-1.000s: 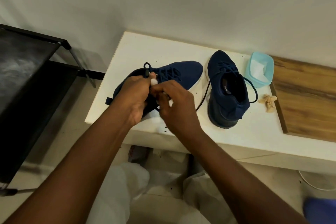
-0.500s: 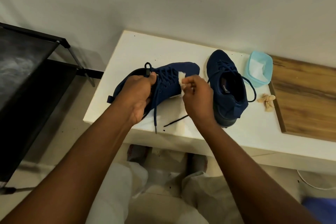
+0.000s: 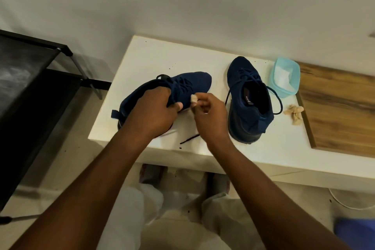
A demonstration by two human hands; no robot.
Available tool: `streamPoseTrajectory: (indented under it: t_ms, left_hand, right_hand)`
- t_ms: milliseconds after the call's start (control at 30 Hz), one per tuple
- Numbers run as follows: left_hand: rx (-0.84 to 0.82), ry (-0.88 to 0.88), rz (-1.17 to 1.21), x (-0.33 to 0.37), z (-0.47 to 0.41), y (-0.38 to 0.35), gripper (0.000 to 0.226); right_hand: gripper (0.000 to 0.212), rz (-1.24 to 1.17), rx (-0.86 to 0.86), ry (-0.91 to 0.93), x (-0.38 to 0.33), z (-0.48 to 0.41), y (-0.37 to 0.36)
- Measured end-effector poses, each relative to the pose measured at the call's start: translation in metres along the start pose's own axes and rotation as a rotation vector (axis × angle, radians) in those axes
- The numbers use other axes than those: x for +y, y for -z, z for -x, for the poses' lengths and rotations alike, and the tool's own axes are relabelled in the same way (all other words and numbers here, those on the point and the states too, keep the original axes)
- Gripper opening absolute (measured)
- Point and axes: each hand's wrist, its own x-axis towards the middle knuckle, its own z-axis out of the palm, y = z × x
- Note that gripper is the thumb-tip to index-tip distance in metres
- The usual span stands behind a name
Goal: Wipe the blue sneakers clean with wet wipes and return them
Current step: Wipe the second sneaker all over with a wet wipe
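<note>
Two dark blue sneakers are on a white table [image 3: 154,53]. My left hand [image 3: 154,109] grips the left sneaker [image 3: 188,83] at its collar and tilts it on its side, toe pointing right. My right hand [image 3: 211,115] pinches a small crumpled wet wipe [image 3: 194,98] against that shoe's side, just below the laces. The right sneaker [image 3: 247,95] stands upright, untouched, toe toward the wall, its laces trailing over the table. A light blue tub [image 3: 285,79] of white wipes sits behind it.
A used, soiled wipe [image 3: 294,112] lies by the edge of a wooden board [image 3: 341,111] on the table's right. A black shelf rack [image 3: 30,87] stands left of the table. Dark crumbs dot the tabletop. My legs are below the table's front edge.
My right hand went from the shoe's collar out toward its toe with the wipe, then came back to the side below the laces. My left hand kept its grip on the collar.
</note>
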Motion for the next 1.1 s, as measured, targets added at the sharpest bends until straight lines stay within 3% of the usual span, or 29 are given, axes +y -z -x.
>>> streamPoseTrajectory:
  t_ms: [67, 133, 200, 267, 400, 467, 567, 633, 700, 867, 967, 1100]
  left_hand:
    - [0.049, 0.029, 0.094, 0.003, -0.001, 0.006, 0.019]
    - [0.085, 0.146, 0.344, 0.001, -0.001, 0.017, 0.018]
    - [0.098, 0.252, 0.585, -0.004, 0.001, 0.024, 0.015]
    - [0.098, 0.298, 0.673, -0.009, 0.001, 0.029, 0.015]
    - [0.095, 0.412, 0.800, -0.013, -0.005, 0.028, 0.013]
    - [0.088, 0.468, 0.863, -0.014, -0.006, 0.023, 0.015]
    - [0.120, 0.534, 0.909, -0.021, -0.006, 0.021, 0.018]
    - [0.149, 0.564, 0.916, -0.027, -0.006, 0.022, 0.020]
    - [0.164, 0.562, 0.943, -0.032, -0.006, 0.023, 0.019]
    - [0.133, 0.562, 0.961, -0.023, -0.006, 0.018, 0.019]
    - [0.146, 0.552, 0.925, -0.019, -0.006, 0.015, 0.019]
    - [0.174, 0.583, 0.918, -0.023, -0.004, 0.019, 0.028]
  right_hand:
    - [0.024, -0.067, -0.017, 0.119, -0.014, 0.017, -0.008]
    - [0.022, -0.098, -0.062, 0.262, -0.028, 0.034, -0.013]
    - [0.022, -0.048, -0.140, 0.437, -0.035, 0.042, -0.014]
    - [0.024, 0.039, -0.160, 0.552, -0.033, 0.033, -0.011]
    - [0.023, 0.057, 0.076, 0.328, -0.020, -0.007, 0.009]
    - [0.021, 0.066, 0.119, 0.313, -0.021, -0.003, 0.013]
    - [0.018, 0.057, -0.062, 0.527, -0.035, 0.036, -0.004]
    - [0.021, 0.157, -0.249, 0.659, -0.043, 0.061, -0.016]
    - [0.025, 0.246, -0.323, 0.735, -0.042, 0.056, -0.015]
    - [0.019, 0.210, -0.019, 0.462, -0.027, 0.003, 0.012]
    - [0.016, 0.253, -0.191, 0.526, -0.037, 0.037, 0.008]
    - [0.032, 0.310, -0.441, 0.678, -0.037, 0.060, 0.001]
